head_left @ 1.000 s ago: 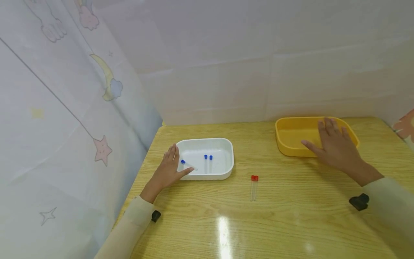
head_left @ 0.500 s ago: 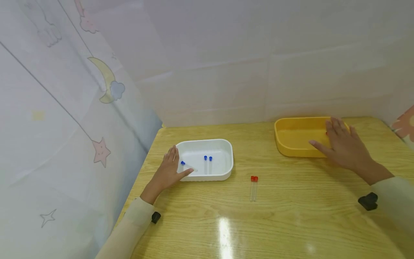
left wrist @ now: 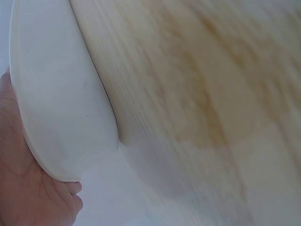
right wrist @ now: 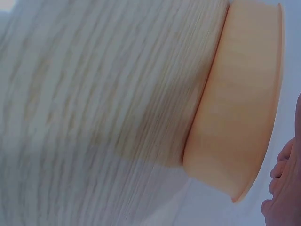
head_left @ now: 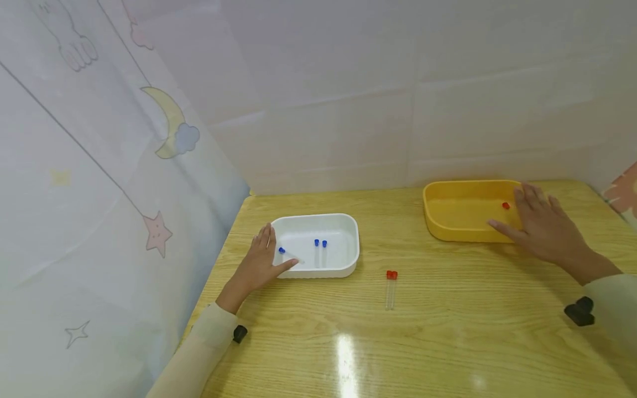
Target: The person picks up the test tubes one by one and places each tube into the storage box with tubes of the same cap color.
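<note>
My left hand (head_left: 260, 264) rests at the left end of a white tray (head_left: 323, 273), fingers straight along the rim, thumb at its front edge. Inside the tray lie three clear tubes with blue caps (head_left: 316, 242), one slanted near the thumb. Over the right end of a yellow tray (head_left: 463, 235), my right hand (head_left: 549, 229) is spread with its thumb apart and grips nothing. A red cap (head_left: 505, 205) shows in that tray beside the fingers; whatever lies further right is hidden by the hand. The right wrist view shows the fingers (right wrist: 278, 172) beyond the tray's rim.
Two clear tubes with red caps (head_left: 392, 275) lie side by side on the wooden table (head_left: 438, 342) between the trays. A pale sheet (head_left: 328, 127) hangs behind the table, and a patterned one (head_left: 99, 249) at its left.
My right hand has slid to the right over the yellow tray, and the red cap has come into sight. The left hand stays at the white tray.
</note>
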The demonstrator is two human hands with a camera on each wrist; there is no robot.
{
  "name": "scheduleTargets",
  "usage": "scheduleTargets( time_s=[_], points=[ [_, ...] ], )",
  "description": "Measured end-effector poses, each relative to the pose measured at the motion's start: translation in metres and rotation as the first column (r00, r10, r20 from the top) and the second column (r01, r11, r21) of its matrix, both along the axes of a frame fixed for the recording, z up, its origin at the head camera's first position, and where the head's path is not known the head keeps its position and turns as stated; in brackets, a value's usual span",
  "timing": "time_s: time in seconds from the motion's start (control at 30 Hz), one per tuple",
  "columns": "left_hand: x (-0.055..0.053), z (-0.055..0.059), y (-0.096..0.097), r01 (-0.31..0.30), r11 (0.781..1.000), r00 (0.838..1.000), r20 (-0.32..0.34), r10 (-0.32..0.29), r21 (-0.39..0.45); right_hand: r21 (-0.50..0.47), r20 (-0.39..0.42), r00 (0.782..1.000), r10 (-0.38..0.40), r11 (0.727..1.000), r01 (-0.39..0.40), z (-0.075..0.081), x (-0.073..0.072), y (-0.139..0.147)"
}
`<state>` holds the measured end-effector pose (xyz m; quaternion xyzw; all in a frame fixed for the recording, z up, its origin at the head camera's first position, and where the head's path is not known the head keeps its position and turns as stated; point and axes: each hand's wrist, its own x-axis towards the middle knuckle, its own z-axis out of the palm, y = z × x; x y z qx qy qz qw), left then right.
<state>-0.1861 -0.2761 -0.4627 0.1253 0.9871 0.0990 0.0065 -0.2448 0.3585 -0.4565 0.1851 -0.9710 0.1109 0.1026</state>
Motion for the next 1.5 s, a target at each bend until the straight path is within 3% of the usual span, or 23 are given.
scheduleTargets(
  time_s=[0.43,0.73,1.1,1.5],
  points=[
    [0.003,0.005,0.002,0.010,1.000,0.999,-0.034,-0.009,0.014,0.015,0.077,0.995,-0.066,0.998,0.065,-0.006,-0.007,0.018],
    [0.004,0.005,0.003,0.003,1.000,1.000,-0.017,-0.003,0.008,0.013,0.104,0.991,-0.086,0.996,0.085,-0.014,-0.016,0.030],
    [0.004,0.001,0.001,-0.004,1.000,1.000,-0.009,0.004,0.001,0.024,0.113,0.992,-0.062,0.998,0.060,-0.016,-0.028,0.035],
    [0.006,0.003,0.000,-0.007,1.000,1.000,0.004,0.007,0.009,-0.031,0.194,0.981,0.006,1.000,0.000,-0.014,-0.030,0.038]
  ],
)
